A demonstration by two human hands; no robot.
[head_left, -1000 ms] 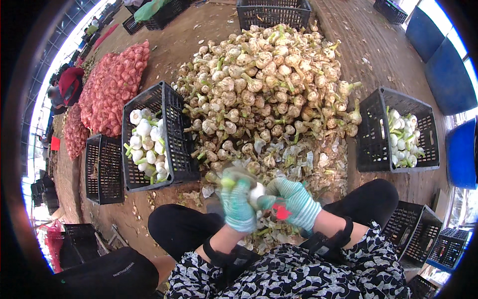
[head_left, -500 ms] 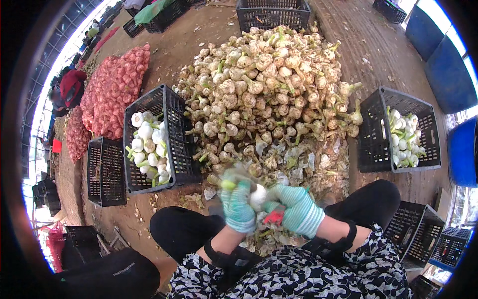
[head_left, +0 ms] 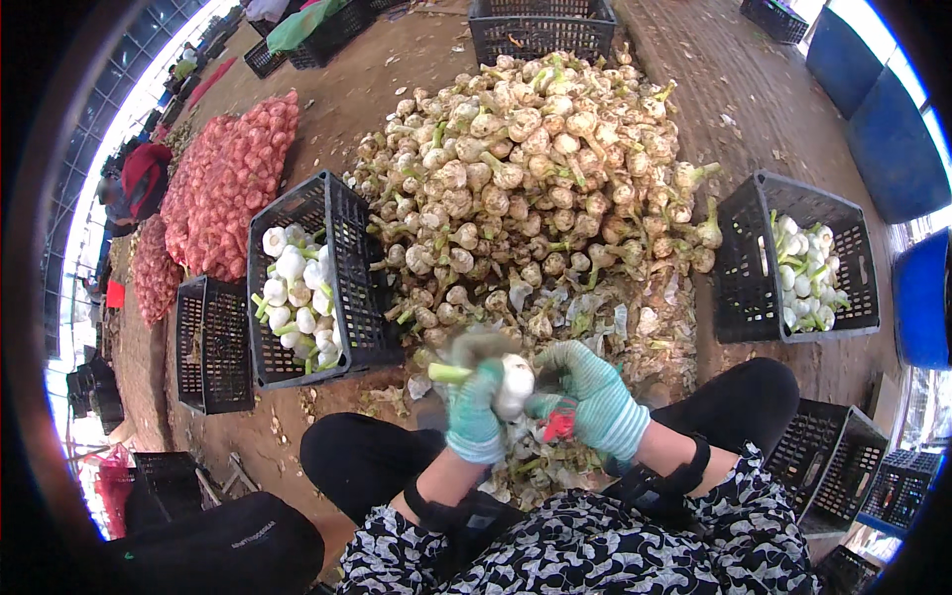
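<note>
My left hand (head_left: 472, 415), in a green striped glove, grips a white garlic bulb (head_left: 515, 385) with a green stem poking out leftward; its fingertips are blurred. Just right of it, my right hand (head_left: 590, 407), gloved alike, is curled round a small red object (head_left: 559, 422), perhaps a tool's handle. Beyond my hands rises a heap of dirty, stemmed garlic (head_left: 526, 169), with loose skins and scraps (head_left: 575, 312) at its near edge. A black crate of cleaned white garlic (head_left: 297, 293) stands to the left, another (head_left: 801, 273) to the right.
Red mesh sacks (head_left: 226, 188) lie at left beside stacked black crates (head_left: 208, 342); a person (head_left: 139, 183) bends behind them. A crate (head_left: 540, 25) stands behind the heap. Blue barrels (head_left: 892, 149) line the right, with crates (head_left: 828, 461) by my right knee. My bent legs frame the scraps.
Both hands still work close together. The bulb in my left hand has turned, its green stem now pointing further left, and my right fingers have shifted slightly beside it.
</note>
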